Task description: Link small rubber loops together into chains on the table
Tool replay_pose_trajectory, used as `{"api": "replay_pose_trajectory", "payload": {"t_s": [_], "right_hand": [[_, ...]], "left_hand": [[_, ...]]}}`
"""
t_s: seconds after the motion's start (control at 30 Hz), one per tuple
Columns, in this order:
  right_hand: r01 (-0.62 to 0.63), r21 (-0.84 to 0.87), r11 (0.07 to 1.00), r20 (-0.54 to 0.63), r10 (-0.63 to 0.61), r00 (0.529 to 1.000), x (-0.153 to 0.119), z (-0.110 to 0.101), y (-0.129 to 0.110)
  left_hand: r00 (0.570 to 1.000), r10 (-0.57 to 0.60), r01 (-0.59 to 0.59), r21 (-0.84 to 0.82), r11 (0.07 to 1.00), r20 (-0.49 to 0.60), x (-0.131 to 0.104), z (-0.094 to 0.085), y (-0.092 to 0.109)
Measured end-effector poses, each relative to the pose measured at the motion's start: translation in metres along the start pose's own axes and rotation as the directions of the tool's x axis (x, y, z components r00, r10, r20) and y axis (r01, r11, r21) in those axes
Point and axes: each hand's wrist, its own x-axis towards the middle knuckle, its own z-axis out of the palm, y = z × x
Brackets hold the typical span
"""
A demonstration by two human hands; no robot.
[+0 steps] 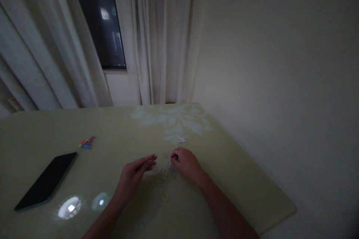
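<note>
My left hand (135, 171) is held just above the table with its fingers stretched out. A small pale loop (146, 165) shows at these fingers; I cannot tell whether it is worn or held. Opposite it, my right hand (186, 162) has thumb and fingertips pinched together, and whatever is between them is hidden. Under and between both hands lies a loose cluster of small pale, see-through rings (164, 175), some yellowish or pinkish. A single yellowish ring (165, 196) lies apart, nearer to me. Beyond my right hand is a small group of white pieces (181, 139).
On the glossy table (117, 130) a black tablet-like slab (46, 181) lies at the left. Behind it sits a small pile of brightly coloured pieces (86, 143). Curtains (157, 37) hang beyond the far edge, and a wall (275, 74) runs along the right side.
</note>
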Motion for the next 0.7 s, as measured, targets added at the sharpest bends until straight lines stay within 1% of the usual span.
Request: {"api": "replay_pose_trajectory", "payload": {"t_s": [0.1,0.17,0.23,0.3,0.37,0.4,0.47,0.53,0.6,0.7], "right_hand": [[0.000,0.005,1.000,0.028,0.000,1.000,0.000,0.004,-0.002],[0.005,0.007,1.000,0.066,-0.005,0.998,-0.001,0.007,-0.004],[0.017,-0.003,1.000,0.095,-0.017,0.995,-0.001,0.010,-0.004],[0.029,-0.020,0.999,0.088,-0.027,0.996,-0.001,0.012,-0.004],[0.031,-0.006,0.999,0.038,-0.031,0.999,0.000,0.013,-0.004],[0.032,0.030,0.999,0.007,-0.032,0.999,0.000,0.013,-0.004],[0.047,0.171,0.984,-0.040,-0.041,0.998,0.000,0.011,-0.006],[0.079,0.353,0.932,-0.061,-0.061,0.996,0.000,0.007,-0.012],[0.110,0.492,0.864,-0.083,-0.080,0.993,-0.002,0.004,-0.021],[0.144,0.560,0.816,-0.131,-0.085,0.988,-0.006,0.003,-0.033]], "left_hand": [[0.999,0.032,-0.029,-0.069,0.997,0.037,0.001,0.001,-0.001],[0.998,0.041,-0.037,-0.082,0.996,0.040,0.002,0.003,0.002],[0.999,0.026,-0.024,-0.071,0.997,0.027,0.001,0.004,0.007],[1.000,0.003,-0.003,-0.036,0.999,0.004,0.000,0.004,0.013],[1.000,-0.005,0.005,0.010,1.000,-0.018,-0.001,0.004,0.018],[1.000,-0.003,0.004,0.034,0.999,-0.030,-0.001,0.004,0.019],[0.999,0.002,0.002,0.081,0.997,-0.045,-0.002,0.003,0.020],[0.999,0.006,0.001,0.130,0.992,-0.052,-0.003,0.003,0.019],[0.999,0.009,-0.003,0.153,0.988,-0.041,-0.003,0.004,0.018],[1.000,-0.007,0.008,0.101,0.995,-0.017,-0.004,0.007,0.017]]}}
